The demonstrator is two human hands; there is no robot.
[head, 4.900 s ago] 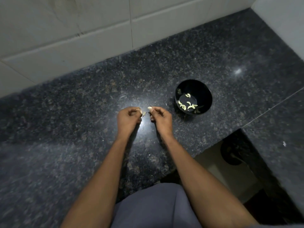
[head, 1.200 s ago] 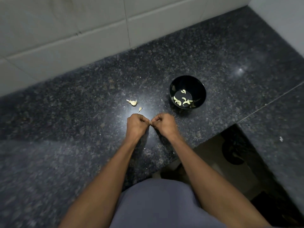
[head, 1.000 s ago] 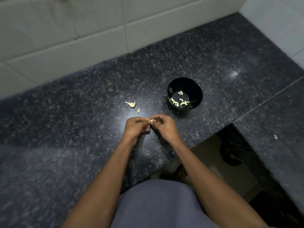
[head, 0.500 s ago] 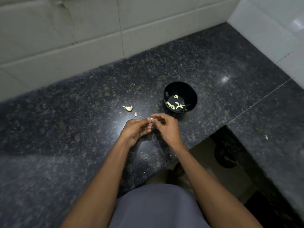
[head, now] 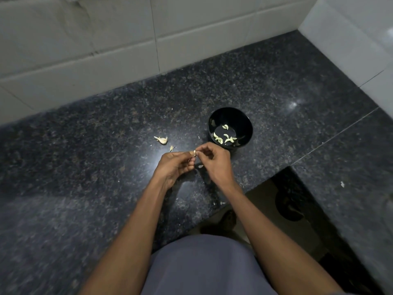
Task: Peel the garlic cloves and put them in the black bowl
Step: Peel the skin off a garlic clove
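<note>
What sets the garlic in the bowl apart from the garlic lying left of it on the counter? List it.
The garlic pieces in the black bowl are several pale, smooth, curved cloves; the piece on the counter is single and carries papery, pointed skin.
The bowl cloves lie loosely scattered on the bowl's floor; the counter piece lies on bare granite.
Both are pale cream and untouched by either hand.

Open counter (head: 276,86) beyond black bowl (head: 244,121)

The bowl (head: 230,116) is black with pale yellow garlic (head: 225,138) in it, the counter (head: 85,145) is dark with little brown speckles, and the wall tiles (head: 106,39) are white.
</note>
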